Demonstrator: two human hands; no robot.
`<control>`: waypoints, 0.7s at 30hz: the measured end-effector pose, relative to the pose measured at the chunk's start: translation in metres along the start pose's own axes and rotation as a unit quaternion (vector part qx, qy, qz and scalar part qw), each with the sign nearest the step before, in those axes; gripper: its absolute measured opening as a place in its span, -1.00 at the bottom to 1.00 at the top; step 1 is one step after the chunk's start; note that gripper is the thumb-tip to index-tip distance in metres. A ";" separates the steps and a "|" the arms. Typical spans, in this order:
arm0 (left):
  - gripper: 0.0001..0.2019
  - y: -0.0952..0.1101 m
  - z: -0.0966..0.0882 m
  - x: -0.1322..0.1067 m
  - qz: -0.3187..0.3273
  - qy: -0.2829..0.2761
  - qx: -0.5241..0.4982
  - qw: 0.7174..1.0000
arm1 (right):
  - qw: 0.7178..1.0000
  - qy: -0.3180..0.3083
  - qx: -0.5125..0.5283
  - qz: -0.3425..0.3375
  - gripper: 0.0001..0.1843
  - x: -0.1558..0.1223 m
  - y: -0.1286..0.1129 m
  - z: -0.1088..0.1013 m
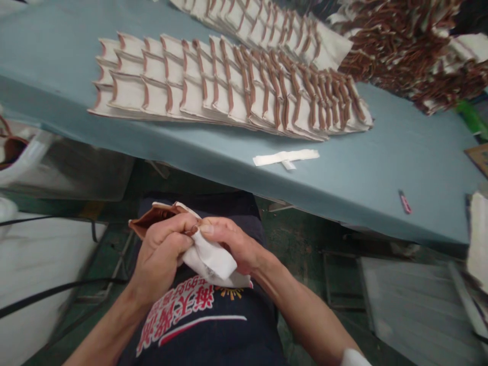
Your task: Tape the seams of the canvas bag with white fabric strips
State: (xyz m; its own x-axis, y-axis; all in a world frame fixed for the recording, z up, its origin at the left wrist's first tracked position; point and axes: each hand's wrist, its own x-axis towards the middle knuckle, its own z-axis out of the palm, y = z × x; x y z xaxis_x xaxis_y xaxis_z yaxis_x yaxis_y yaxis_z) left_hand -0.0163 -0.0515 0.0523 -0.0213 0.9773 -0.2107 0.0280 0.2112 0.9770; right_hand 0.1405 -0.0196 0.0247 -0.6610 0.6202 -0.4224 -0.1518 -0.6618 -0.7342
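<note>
Over my lap, both hands grip one folded piece of white cloth with brown lining [213, 259]. My left hand [162, 251] is closed on its brown-edged side, and the brown part sticks out beyond the knuckles. Close against it, my right hand [232, 241] pinches the cloth with the thumb on top. The thumbs and fingertips meet at a small brown edge. White fabric hangs below the fingers, and what lies inside the fold is hidden.
Rows of overlapping white pieces with brown edges [229, 86] lie on the blue-covered table [343, 178]. A white strip [285, 157] and a small pink tool [404, 202] rest nearer its edge. Brown-and-white pieces [412, 51] are heaped at back right. A translucent bin [87, 162] stands left.
</note>
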 end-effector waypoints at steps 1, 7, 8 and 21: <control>-0.85 0.000 -0.004 0.001 -0.003 -0.014 -0.002 1.000 | 1.000 -0.009 -0.002 0.004 -0.30 0.001 0.000 -0.001; -0.78 0.024 -0.026 0.012 0.091 -0.064 0.069 0.991 | 0.990 0.068 -0.100 -0.077 -0.28 -0.005 -0.005 -0.011; -0.76 0.030 -0.029 0.014 0.110 -0.066 0.086 0.988 | 0.976 0.115 -0.139 -0.123 -0.35 -0.010 -0.010 -0.012; -0.77 0.055 -0.048 -0.008 0.173 -0.134 0.240 0.946 | 0.650 -0.031 -0.553 -0.521 -0.53 -0.016 -0.086 0.005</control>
State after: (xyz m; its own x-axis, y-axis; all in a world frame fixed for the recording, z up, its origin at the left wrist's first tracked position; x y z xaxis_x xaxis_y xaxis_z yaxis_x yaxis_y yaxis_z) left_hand -0.0627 -0.0480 0.1091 0.3243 0.9443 0.0554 0.4385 -0.2020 0.8757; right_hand 0.1607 0.0255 0.0976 -0.6566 0.4479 0.6068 0.0575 0.8320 -0.5518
